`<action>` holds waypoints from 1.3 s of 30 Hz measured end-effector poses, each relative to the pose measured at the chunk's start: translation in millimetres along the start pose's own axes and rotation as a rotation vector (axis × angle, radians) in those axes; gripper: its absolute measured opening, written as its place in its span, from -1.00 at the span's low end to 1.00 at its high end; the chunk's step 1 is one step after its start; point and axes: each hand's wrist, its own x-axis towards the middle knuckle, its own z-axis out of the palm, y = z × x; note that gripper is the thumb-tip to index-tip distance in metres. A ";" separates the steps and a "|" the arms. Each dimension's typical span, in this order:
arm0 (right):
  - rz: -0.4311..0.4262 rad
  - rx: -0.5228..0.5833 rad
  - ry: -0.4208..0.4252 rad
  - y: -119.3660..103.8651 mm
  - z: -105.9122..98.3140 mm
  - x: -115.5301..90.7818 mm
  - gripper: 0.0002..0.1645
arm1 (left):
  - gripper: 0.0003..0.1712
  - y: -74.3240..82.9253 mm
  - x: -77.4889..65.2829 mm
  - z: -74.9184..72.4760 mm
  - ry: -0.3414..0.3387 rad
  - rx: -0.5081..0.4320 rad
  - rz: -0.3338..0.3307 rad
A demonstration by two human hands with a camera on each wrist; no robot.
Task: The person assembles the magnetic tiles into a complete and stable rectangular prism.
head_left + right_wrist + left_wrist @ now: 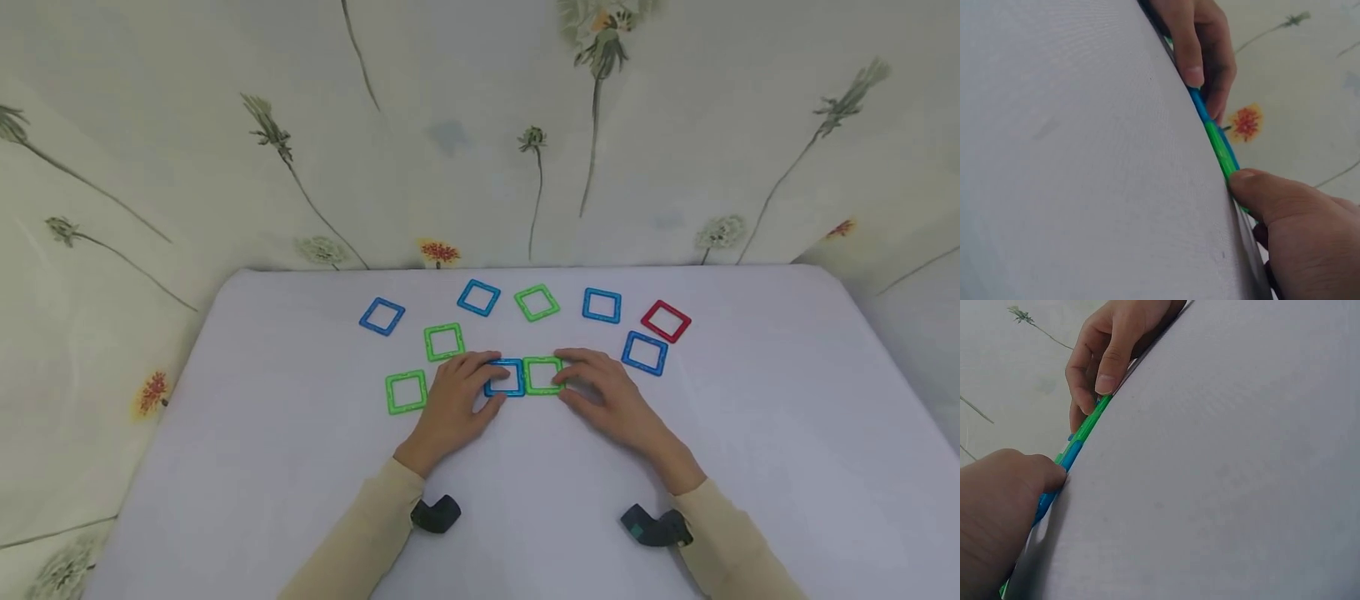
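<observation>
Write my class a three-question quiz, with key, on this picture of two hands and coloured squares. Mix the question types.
1. Count: how many squares on the table are red?
2. True or false: the right hand holds a blue square.
3. Choose: the two held squares lie
A) stacked
B) edge to edge
C) far apart

Key:
1: one red square.
2: false; it holds a green square.
3: B.

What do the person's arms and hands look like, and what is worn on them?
The left hand and the right hand are without gloves. The left sleeve and the right sleeve are long, cream-beige and plain, ending near the wrists. A black bent piece shows by the left sleeve's end; a similar dark piece, with a small greenish patch, shows by the right's.
</observation>
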 end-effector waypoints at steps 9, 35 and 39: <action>0.028 0.015 -0.006 -1.0 -3.4 -1.1 -0.71 | -0.64 -0.3 0.2 0.3 0.010 0.008 0.024; 0.005 0.006 -0.017 -2.5 -3.0 0.2 -0.77 | -0.65 -0.9 -1.7 -0.1 0.011 0.019 0.017; 0.007 0.007 -0.016 -2.6 -2.7 0.6 -0.76 | -0.64 -1.7 -2.1 0.1 0.015 0.021 0.018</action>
